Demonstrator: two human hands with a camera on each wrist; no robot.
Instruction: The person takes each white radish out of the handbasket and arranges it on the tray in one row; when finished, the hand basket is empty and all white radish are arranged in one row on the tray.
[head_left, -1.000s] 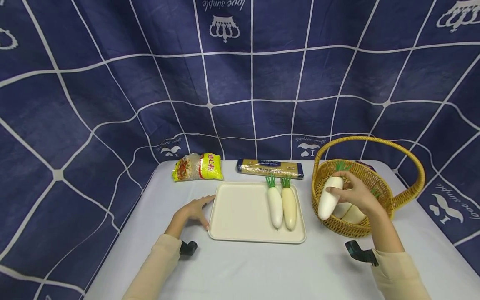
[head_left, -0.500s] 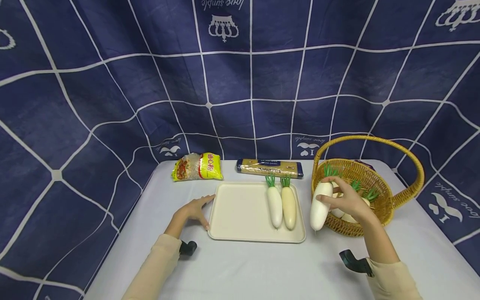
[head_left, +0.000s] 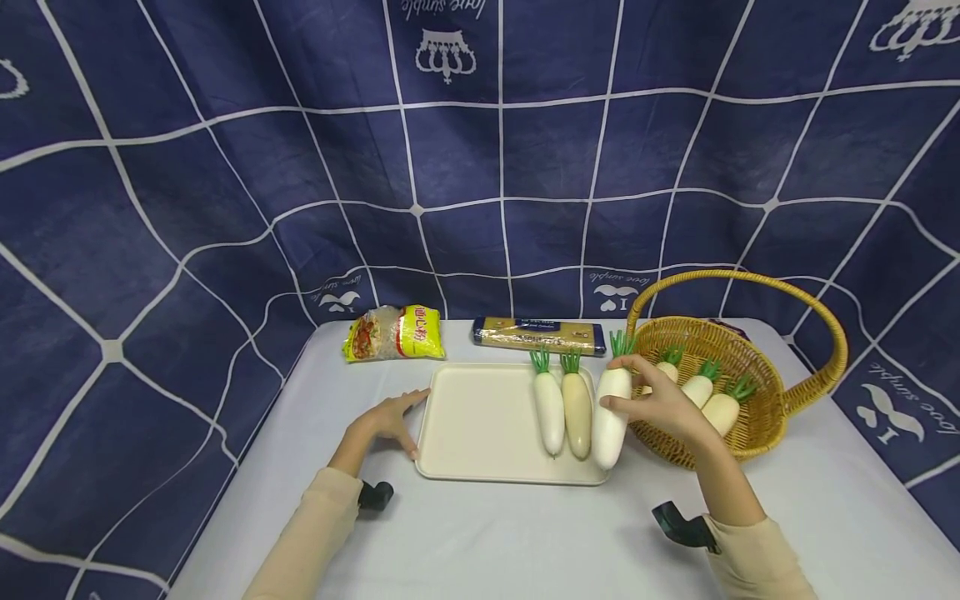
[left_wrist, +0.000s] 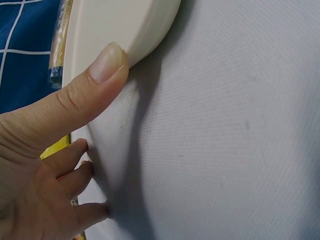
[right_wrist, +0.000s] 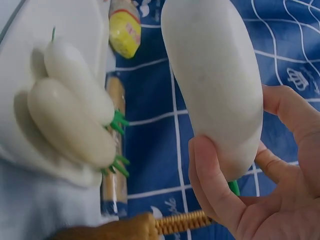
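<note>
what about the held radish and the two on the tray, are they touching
Apart. The right wrist view shows blue cloth between the held radish and both tray radishes.

held radish [right_wrist: 215,85]: smooth, satiny | tray [head_left: 480,421]: smooth plastic (by its look) | basket [head_left: 738,354]: rough wicker | long packet [head_left: 538,336]: glossy film | curtain [head_left: 450,158]: cloth

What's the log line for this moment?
left hand: at tray left edge | right hand: holds white radish | on tray: two radishes | in basket: three visible radishes
</note>
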